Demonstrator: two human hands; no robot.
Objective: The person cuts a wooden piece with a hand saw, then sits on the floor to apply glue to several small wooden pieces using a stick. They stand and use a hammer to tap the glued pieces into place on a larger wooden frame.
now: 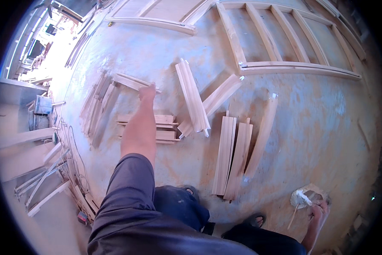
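Note:
My left hand [147, 92] reaches far forward, its fingers closed round the right end of a pale wooden rail [130, 80]. Low on the right, my right hand [321, 209] is closed beside a patch of white paste [301, 197]. A small flat greyish-brown piece [313, 195] shows at its fingertips; its kind is hard to make out. Near that hand a thin wooden stick [292, 217] leans against the paste. Beneath my left forearm lie several short stacked wooden pieces [166, 135], partly hidden by the arm.
Two crossed boards [192, 95] lie ahead on the floor, and three long boards [223, 155] rest nearer my feet. More boards [98, 104] are piled at left. A slatted wooden frame [299, 66] lies at the far right, another frame [152, 23] beyond. Cables [74, 148] run along the left.

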